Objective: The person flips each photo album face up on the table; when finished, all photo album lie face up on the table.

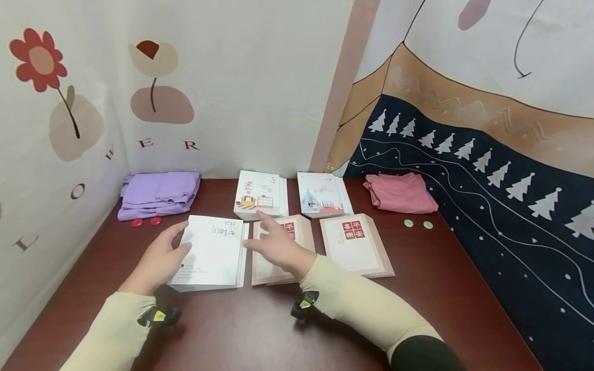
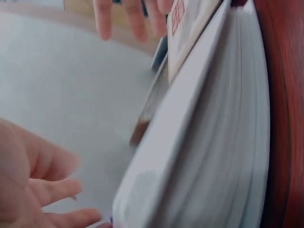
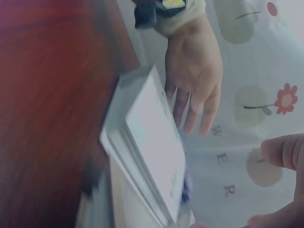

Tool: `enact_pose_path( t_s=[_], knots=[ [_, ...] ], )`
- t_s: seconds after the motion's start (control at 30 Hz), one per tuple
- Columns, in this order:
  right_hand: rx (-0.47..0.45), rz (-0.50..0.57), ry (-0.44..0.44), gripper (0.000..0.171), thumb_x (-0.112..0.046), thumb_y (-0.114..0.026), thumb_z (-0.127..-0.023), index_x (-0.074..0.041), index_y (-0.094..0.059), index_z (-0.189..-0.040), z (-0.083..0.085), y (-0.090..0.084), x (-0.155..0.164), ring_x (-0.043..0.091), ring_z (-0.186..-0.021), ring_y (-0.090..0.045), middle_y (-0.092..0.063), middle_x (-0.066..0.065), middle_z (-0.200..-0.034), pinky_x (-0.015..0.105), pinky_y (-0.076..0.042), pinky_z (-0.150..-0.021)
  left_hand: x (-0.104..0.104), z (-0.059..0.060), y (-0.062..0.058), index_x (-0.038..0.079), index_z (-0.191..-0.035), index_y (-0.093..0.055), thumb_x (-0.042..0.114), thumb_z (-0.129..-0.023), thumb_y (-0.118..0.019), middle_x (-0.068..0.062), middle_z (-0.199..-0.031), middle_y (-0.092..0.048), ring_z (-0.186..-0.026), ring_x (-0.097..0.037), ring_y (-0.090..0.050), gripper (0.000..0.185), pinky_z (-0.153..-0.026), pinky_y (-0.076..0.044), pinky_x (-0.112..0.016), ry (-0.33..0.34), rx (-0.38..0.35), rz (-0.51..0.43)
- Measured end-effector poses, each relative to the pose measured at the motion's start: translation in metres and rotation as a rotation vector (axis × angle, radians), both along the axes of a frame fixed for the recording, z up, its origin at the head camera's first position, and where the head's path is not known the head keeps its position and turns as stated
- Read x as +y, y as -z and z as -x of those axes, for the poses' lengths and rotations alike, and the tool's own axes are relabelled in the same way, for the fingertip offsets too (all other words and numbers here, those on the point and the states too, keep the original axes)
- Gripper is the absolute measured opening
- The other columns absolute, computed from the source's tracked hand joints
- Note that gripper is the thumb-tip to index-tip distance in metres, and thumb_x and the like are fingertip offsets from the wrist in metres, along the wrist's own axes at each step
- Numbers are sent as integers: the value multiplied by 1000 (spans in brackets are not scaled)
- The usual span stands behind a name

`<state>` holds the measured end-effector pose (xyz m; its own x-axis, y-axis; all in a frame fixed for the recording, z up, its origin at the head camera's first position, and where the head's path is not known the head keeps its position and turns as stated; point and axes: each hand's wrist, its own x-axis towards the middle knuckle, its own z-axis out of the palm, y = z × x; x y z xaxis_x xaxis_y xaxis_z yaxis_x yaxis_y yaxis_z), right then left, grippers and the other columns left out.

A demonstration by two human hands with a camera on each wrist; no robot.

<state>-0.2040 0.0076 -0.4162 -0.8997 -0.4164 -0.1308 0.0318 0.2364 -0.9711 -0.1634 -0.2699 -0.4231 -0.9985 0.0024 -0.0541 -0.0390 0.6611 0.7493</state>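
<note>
Two hands are at the white book [image 1: 212,251], which lies flat on the dark red table [image 1: 260,330], in the front row at the left of three books. The left hand [image 1: 158,260] is at the book's left edge, fingers straight and loose, gripping nothing; in the right wrist view the same hand [image 3: 194,76] shows an open palm beside the book. The right hand [image 1: 278,246] hovers over the beige book [image 1: 278,252] next to it, fingers spread and relaxed, holding nothing.

I judge that the step in hand is to set or square the white book in its row. The next move seems to call for a flat push from the left edge, or a pinch at the long sides if it must be lifted.

The white book lies just beside the beige book, with only a thin gap between them. Further right lies a second beige book [image 1: 356,246], and behind are two illustrated books [image 1: 260,195], close to the front row. To the left is open table up to the wall; two red discs [image 1: 146,222] and a folded purple cloth [image 1: 158,193] lie at the back left. In front, toward the person, the table gives free room for moving.
</note>
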Motion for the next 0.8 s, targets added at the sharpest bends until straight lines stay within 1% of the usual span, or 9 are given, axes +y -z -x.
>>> enact_pose_path(
  t_s=[0.07,0.13,0.2,0.27,0.43,0.53,0.67,0.73,0.8],
  knots=[
    [29,-20,5,85,-23,-76,-96,-13,-30,-167,2,-4,14,50,-148,-42,-34,29,-165,58,-43,-117,11,-1,-3,-7,-160,-33,8,-105,-54,-39,-158,-37,-145,-58,-38,61,-116,-33,-71,-7,76,-3],
    [58,-56,14,80,-25,-75,-97,-14,-34,-165,3,-7,29,48,-147,-44,-39,28,-163,57,-45,-116,24,-2,-7,-5,-159,-38,6,-105,-54,-37,-157,-41,-144,-56,-41,57,-116,-35,-70,3,120,-15],
    [89,-101,26,78,-28,-75,-98,-13,-37,-164,4,-8,44,45,-146,-46,-42,27,-162,56,-46,-115,36,-2,-8,-4,-158,-40,5,-106,-53,-34,-158,-42,-144,-55,-42,55,-116,-36,-69,33,124,-48],
    [105,-135,45,76,-30,-75,-98,-13,-39,-163,5,-8,57,44,-146,-47,-43,26,-162,56,-46,-115,47,0,-8,-4,-158,-41,4,-107,-50,-32,-159,-42,-144,-53,-44,53,-117,-36,-67,74,108,-91],
    [93,-219,87,74,-31,-76,-97,-14,-43,-162,5,-4,85,44,-148,-46,-44,20,-163,57,-42,-118,72,6,-2,-9,-156,-39,3,-108,-48,-31,-161,-40,-144,-52,-45,50,-119,-38,-63,171,40,-199],
    [88,-258,71,75,-28,-77,-97,-12,-42,-162,6,2,96,41,-151,-42,-42,15,-166,54,-39,-121,85,9,4,-11,-156,-37,5,-109,-48,-33,-162,-37,-146,-53,-42,52,-120,-35,-63,207,-20,-249],
    [82,-292,34,79,-27,-79,-95,-8,-41,-161,6,9,106,39,-152,-41,-43,16,-165,50,-36,-123,102,13,12,-9,-160,-31,9,-108,-47,-37,-163,-30,-151,-53,-32,57,-124,-28,-64,228,-146,-311],
    [74,-308,26,80,-28,-80,-94,-8,-42,-161,5,11,110,38,-152,-42,-45,18,-163,50,-36,-124,108,15,14,-8,-162,-26,10,-108,-47,-39,-164,-27,-152,-53,-30,60,-124,-27,-63,234,-220,-365],
    [74,-321,20,81,-28,-81,-93,-7,-42,-161,3,12,112,37,-152,-42,-45,19,-163,50,-35,-124,112,18,16,-8,-163,-22,9,-108,-47,-40,-163,-26,-152,-54,-30,62,-124,-29,-62,221,-279,-438]
  ],
)
